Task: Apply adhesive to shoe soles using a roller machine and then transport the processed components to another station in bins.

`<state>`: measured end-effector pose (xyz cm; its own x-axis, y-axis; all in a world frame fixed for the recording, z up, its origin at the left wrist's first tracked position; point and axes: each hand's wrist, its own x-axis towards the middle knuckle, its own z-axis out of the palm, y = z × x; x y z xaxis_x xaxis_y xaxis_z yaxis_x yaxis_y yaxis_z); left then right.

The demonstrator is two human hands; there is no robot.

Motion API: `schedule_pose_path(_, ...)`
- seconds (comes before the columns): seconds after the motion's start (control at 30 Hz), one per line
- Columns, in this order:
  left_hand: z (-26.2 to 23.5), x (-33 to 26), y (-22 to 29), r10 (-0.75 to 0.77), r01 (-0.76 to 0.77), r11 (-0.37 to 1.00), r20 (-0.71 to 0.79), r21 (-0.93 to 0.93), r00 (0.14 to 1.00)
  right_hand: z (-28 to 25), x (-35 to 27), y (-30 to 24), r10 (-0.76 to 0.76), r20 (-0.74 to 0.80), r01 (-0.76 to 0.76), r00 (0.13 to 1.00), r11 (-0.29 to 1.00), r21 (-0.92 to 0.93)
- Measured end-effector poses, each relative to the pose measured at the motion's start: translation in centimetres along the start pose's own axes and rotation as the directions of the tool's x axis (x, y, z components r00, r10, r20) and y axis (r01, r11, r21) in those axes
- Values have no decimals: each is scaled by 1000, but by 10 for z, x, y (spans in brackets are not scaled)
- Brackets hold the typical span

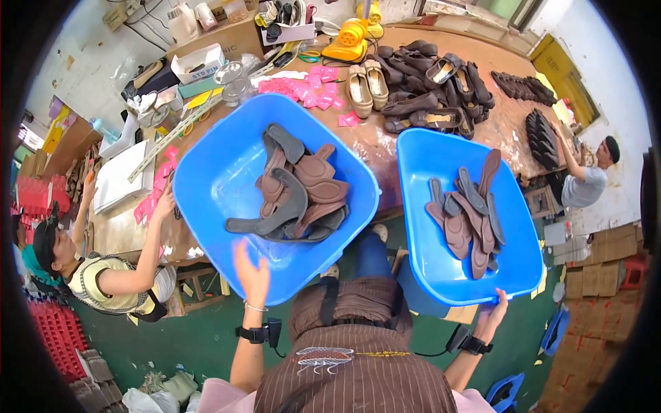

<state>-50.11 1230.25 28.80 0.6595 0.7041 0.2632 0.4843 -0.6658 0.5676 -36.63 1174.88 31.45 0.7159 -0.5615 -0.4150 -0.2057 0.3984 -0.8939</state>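
My left hand (250, 277) is over the near left rim of a large blue plastic tub (206, 168), its fingers blurred but stretched out and apart, with nothing visible in them. Black and brown shoe insoles (320, 167) lie heaped inside that tub. A second blue tub (520, 265) stands to the right, tilted toward me. At its near right corner my right hand (491, 314) grips the rim, the fingers partly hidden below it. More black and brown insoles (457, 234) lie loosely piled in this one.
Dark flat shoes (423, 86) crowd the worktable behind the tubs, beside a beige pair (367, 88) and pink pieces (317, 86). A yellow lamp (346, 43) stands farther back. One co-worker (117, 272) sits at the left, another (585, 184) at the far right. Cardboard boxes (595, 310) line the right side.
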Motion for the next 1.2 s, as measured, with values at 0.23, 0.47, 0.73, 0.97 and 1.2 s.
schedule_pose_path(0.23,145,69,190,303,792,545,945,-277,122,48,20,-74,-252,175,261,952,965,-29)
schedule_pose_path(0.47,288,110,267,281,992,116,960,-46,11,88,39,-118,-252,254,242,934,968,70)
schedule_pose_path(0.73,231,131,328,324,993,-108,943,-41,74,221,2,-257,-505,160,525,848,840,-134)
schedule_pose_path(0.97,236,178,342,518,956,-289,832,-45,196,309,-12,-296,-740,650,972,-170,-235,-12)
schedule_pose_path(1.2,282,205,314,233,935,-132,906,-330,353,468,-53,-295,-536,735,764,416,645,38)
